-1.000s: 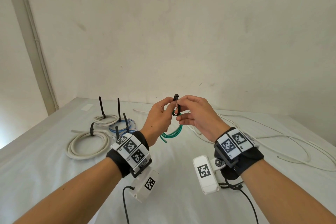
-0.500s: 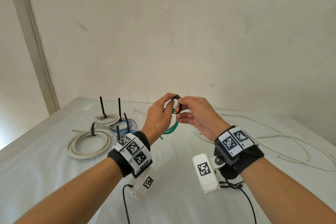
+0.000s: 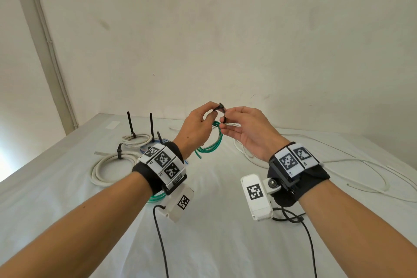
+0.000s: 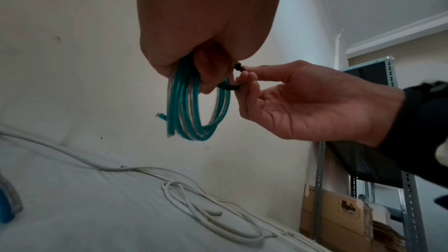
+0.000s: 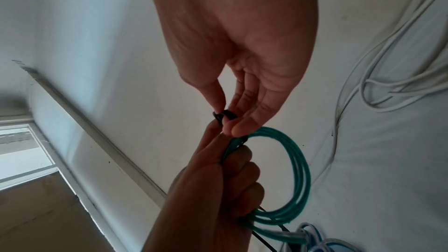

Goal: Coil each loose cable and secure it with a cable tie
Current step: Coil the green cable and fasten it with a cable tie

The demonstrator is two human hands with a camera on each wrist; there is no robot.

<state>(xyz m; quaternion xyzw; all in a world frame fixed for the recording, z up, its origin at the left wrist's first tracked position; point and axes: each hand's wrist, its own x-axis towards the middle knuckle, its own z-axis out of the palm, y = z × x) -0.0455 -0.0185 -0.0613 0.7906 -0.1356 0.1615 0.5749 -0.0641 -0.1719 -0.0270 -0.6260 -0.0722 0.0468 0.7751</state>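
Two hands are meeting above the white-covered table (image 3: pixel 203 244), where three tied cable coils (image 3: pixel 108 166) are lying at the left and a loose white cable (image 3: pixel 361 165) is sprawling at the right. The left hand (image 3: pixel 194 130) is gripping the green cable coil (image 4: pixel 191 102) in the air. The right hand (image 3: pixel 248 133) is pinching the black cable tie (image 4: pixel 229 86), probably looped round the coil's strands.
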